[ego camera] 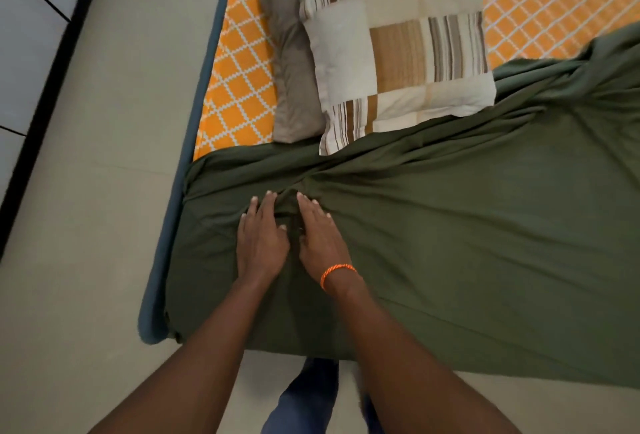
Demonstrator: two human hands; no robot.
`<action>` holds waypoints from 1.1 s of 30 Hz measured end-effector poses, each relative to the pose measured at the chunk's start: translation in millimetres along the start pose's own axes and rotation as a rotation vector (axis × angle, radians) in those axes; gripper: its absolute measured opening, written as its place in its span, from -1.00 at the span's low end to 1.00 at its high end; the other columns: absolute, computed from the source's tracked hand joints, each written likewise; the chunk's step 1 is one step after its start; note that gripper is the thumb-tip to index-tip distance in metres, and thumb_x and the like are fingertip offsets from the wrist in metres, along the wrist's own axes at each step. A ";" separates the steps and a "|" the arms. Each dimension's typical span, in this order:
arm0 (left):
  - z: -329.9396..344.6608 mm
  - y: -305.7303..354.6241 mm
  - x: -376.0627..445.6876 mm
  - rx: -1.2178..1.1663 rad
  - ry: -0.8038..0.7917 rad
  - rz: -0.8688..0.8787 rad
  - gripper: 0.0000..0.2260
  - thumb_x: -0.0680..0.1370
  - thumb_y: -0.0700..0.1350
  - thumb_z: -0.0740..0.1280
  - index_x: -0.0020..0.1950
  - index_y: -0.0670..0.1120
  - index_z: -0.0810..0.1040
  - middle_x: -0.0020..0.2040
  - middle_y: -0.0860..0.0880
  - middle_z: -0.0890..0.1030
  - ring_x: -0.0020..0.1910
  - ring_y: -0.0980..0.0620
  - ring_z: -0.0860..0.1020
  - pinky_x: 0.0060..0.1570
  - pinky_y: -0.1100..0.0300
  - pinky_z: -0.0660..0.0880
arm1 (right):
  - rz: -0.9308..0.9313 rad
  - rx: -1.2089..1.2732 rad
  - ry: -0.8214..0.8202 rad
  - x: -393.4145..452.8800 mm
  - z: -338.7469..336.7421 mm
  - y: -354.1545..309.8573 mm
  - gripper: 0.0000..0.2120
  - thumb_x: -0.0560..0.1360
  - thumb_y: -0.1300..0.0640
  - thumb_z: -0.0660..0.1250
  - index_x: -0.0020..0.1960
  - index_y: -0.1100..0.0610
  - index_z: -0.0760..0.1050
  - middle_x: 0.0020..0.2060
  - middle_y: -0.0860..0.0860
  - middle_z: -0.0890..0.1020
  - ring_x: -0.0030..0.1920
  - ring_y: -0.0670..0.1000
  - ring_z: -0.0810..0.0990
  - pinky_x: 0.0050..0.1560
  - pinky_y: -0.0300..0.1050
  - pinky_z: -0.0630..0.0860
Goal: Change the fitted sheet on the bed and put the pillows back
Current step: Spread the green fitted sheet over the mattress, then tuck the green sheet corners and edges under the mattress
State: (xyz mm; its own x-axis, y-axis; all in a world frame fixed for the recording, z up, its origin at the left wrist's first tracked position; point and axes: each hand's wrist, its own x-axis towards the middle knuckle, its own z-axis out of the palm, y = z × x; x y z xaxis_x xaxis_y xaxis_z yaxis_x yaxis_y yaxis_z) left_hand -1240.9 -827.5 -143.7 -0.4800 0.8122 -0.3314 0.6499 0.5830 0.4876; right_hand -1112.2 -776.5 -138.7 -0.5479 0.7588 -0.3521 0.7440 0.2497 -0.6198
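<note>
Smoothing is done with the left hand (261, 241) and right hand (320, 238) laid flat, fingers straight, on the green sheet (450, 226) covering the bed's near end. Wrinkles are best swept outward; pillows (391, 53) beyond should be lifted before the orange sheet (239, 80) is covered.

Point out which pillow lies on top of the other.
The patchwork pillow, cream with brown striped blocks, lies on top. The plain grey-brown pillow sticks out beneath it on the side toward the floor.
</note>
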 end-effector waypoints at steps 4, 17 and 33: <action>-34.3 -2.4 -33.8 -0.083 -0.005 -0.026 -0.44 0.62 -0.16 0.35 0.61 -0.09 0.30 0.58 -0.13 0.39 0.61 -0.12 0.26 0.54 -0.14 0.30 | 0.080 0.097 0.073 -47.5 -17.7 -36.1 -0.26 0.57 0.34 0.27 0.68 0.07 0.09 0.60 0.08 0.30 0.62 0.03 0.21 0.58 0.00 0.24; -226.4 -2.2 -130.8 -0.359 -0.127 0.303 -0.78 0.63 -0.19 0.33 0.15 0.07 0.68 0.16 0.13 0.69 0.14 0.14 0.63 0.18 0.14 0.54 | 0.177 0.309 0.387 -155.2 -105.7 -171.5 -0.67 0.60 0.25 0.33 0.35 0.13 0.57 0.24 0.05 0.66 0.21 0.03 0.63 0.32 -0.03 0.53; -409.5 -63.5 -119.5 -0.487 -0.229 0.376 -0.64 0.67 -0.19 0.33 0.40 0.16 0.47 0.06 0.17 0.71 0.06 0.18 0.66 0.18 0.03 0.60 | 0.215 0.357 0.618 -159.6 -78.7 -378.0 -0.84 0.60 0.20 0.33 0.09 0.08 0.68 0.01 -0.01 0.71 0.01 -0.03 0.65 0.11 0.00 0.60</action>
State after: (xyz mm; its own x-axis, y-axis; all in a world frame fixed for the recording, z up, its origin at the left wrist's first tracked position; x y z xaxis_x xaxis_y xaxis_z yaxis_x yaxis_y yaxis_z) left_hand -1466.1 -969.2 195.7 -0.0991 0.9739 -0.2042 0.3824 0.2267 0.8958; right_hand -1275.9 -944.6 206.9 -0.0108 0.9951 -0.0982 0.5833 -0.0735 -0.8089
